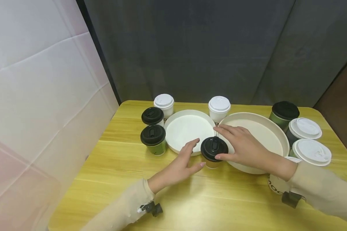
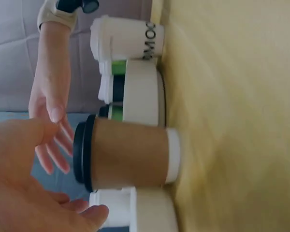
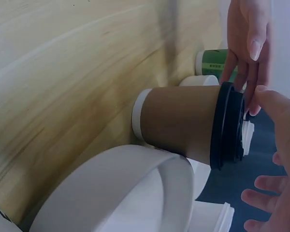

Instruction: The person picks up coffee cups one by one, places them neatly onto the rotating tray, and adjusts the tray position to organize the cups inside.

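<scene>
A brown paper coffee cup [image 2: 130, 152] with a black lid [image 1: 214, 148] stands upright on the table between my hands, at the front of two round trays. My left hand [image 1: 177, 168] is just left of this cup, thumb and fingers spread apart. My right hand [image 1: 244, 146] hovers at the lid's right side, its thumb tip overlapping the lid in the head view and its fingers stretched past the back. In the right wrist view, the right-hand fingers [image 3: 263, 193] are spread beside the lid with a gap between. Neither hand is gripping the cup.
Behind the cup lie a white round tray [image 1: 189, 130] and a larger cream tray [image 1: 255, 126]. Left stand a green cup [image 1: 157, 148], a black-lidded cup [image 1: 152, 116] and a white cup [image 1: 164, 104]. Another white cup [image 1: 219, 109] stands between the trays; several lidded cups [image 1: 312, 152] line the right.
</scene>
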